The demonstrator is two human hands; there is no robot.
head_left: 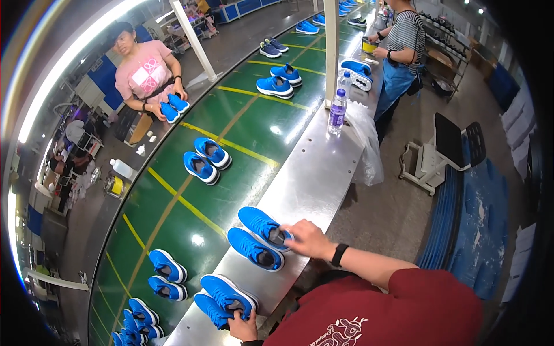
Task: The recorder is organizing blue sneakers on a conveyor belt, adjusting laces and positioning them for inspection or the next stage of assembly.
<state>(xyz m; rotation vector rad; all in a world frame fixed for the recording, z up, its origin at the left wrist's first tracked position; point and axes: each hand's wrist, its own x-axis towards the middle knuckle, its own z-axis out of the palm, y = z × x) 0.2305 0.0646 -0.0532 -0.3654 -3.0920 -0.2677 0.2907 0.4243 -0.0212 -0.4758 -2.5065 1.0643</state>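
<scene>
Two pairs of blue sneakers with white soles rest on the metal ledge in front of me. My right hand has its fingers around the heel opening of the far sneaker, which stands beside its mate. Closer to the lower edge, my left hand grips the heel of a blue sneaker, its fingertips reaching into the opening. Another blue sneaker lies alongside that one. The toes of both pairs point toward the belt.
A green conveyor belt with yellow lines carries several pairs of shoes. A water bottle and a plastic bag are on the ledge. Across the belt, a person holds blue shoes; another person works farther up.
</scene>
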